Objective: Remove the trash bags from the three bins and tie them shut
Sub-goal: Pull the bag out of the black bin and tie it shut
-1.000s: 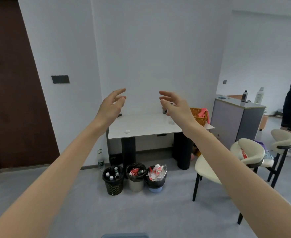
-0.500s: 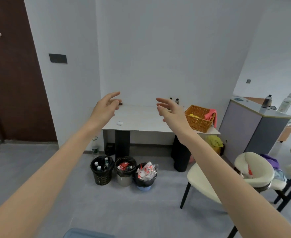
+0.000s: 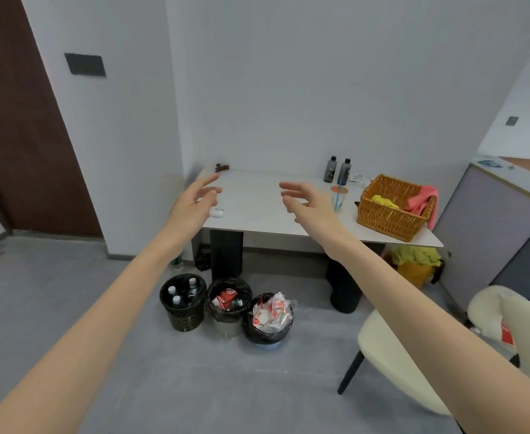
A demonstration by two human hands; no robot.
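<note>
I hold both arms out in front of me at table height. My left hand (image 3: 195, 205) is spread, fingers loosely curved, gripping nothing. My right hand (image 3: 310, 208) is the same, with its palm turned toward the left one. Neither touches anything.

Beyond them a white table (image 3: 257, 208) stands against a pale wall (image 3: 288, 89) on two dark legs (image 3: 226, 255). On it are a small white case (image 3: 217, 212) near the front edge, two dark bottles (image 3: 330, 169) at the back, a cup (image 3: 338, 197) with a straw, and a wicker basket (image 3: 392, 205) of cloths at the right end, close to the front edge.

The three bins stand in a row on the grey floor (image 3: 179, 386), in front of the left table leg and touching or nearly touching one another. The left bin (image 3: 182, 314) holds bottles, the middle bin (image 3: 229, 321) holds wrappers, and the right bin (image 3: 268, 343) is heaped above its rim. The black bags (image 3: 265, 333) sit in them with their tops open and untied.

A brown door (image 3: 22, 136) fills the left side, with a dark plate (image 3: 84, 64) on the wall beside it. A grey cabinet (image 3: 489, 233) closes the right side just past the table end. A cream chair (image 3: 392, 349) stands near the right bin, its seat under my right forearm. The floor is open in front of the bins and to their left, toward the door.
</note>
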